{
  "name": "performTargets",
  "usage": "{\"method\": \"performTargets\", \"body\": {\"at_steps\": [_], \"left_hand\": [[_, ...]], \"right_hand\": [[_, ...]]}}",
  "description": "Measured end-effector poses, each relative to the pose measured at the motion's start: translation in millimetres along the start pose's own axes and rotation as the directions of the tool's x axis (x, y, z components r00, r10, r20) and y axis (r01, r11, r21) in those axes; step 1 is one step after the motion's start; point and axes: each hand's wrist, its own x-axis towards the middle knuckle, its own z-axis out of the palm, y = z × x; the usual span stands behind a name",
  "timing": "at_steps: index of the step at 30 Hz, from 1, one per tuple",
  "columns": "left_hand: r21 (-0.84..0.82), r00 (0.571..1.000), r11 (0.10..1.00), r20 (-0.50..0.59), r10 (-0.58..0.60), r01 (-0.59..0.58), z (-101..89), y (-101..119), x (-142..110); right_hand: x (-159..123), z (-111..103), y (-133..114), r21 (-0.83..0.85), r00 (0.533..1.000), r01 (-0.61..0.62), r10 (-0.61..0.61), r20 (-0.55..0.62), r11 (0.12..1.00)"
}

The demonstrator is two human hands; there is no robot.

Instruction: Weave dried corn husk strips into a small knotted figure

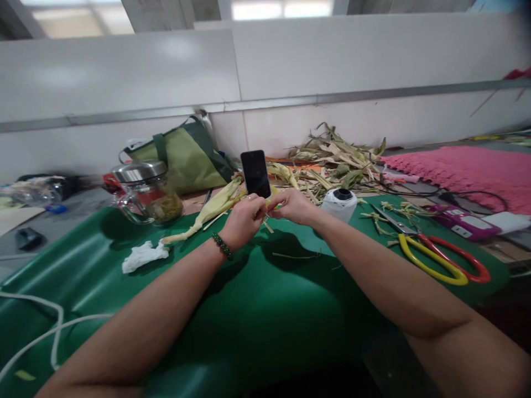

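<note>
My left hand [244, 222], a dark green bead bracelet at its wrist, is closed in a pinch on a thin pale corn husk strip [267, 225], whose end sticks out below the fingers. Pinching at the same spot, my right hand [293, 207] nearly touches the left one; the strip's upper part is hidden by the fingers. Just behind the hands stands a dark phone [255, 173]. A spool of white thread [339, 208] is near my right wrist. Leftward lies a pale yellow corn husk [215, 205]. One loose thin strip [296, 256] rests on the green mat [265, 315].
Scissors [440, 264] with yellow and red handles lie at the right, beside several small knotted husk pieces [376, 222]. Dried husks [336, 155] are heaped at the back. A glass jug [145, 193], green bag [191, 160], white tissue [145, 257] and pink cloth [468, 171] surround the mat.
</note>
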Motion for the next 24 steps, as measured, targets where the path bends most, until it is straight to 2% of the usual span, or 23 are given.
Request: {"method": "performTargets", "body": {"at_steps": [5, 8, 11, 13, 16, 21, 24], "left_hand": [[-0.010, 1.000, 1.000, 0.002, 0.021, -0.021, 0.1, -2, 0], [-0.005, 1.000, 1.000, -0.002, 0.021, -0.021, -1.4, -1, 1], [0.006, 1.000, 1.000, 0.004, 0.005, -0.005, -2.8, -1, 1], [0.008, 1.000, 1.000, 0.010, -0.003, 0.003, -3.4, -1, 1], [0.003, 1.000, 1.000, 0.000, 0.000, 0.000, -3.8, -1, 1], [0.001, 0.999, 1.000, -0.018, 0.029, -0.029, -2.8, -4, 1], [0.020, 0.997, 0.998, -0.041, 0.058, -0.057, -1.1, -7, 1]], "right_hand": [[4, 0, 4, 0.055, 0.997, -0.070, 0.069, 0.023, 0.996], [3, 1, 4, -0.043, 0.997, 0.033, -0.036, -0.072, 0.999], [-1, 0, 0, -0.150, 0.971, 0.154, -0.178, -0.162, 0.977], [-5, -2, -5, -0.180, 0.955, 0.208, -0.239, -0.177, 0.962], [-9, -5, -12, -0.175, 0.951, 0.249, -0.275, -0.143, 0.953], [-7, -5, -11, -0.216, 0.965, 0.227, -0.248, -0.078, 0.950], [-3, -4, -3, -0.266, 0.946, 0.291, -0.317, -0.062, 0.919]]}}
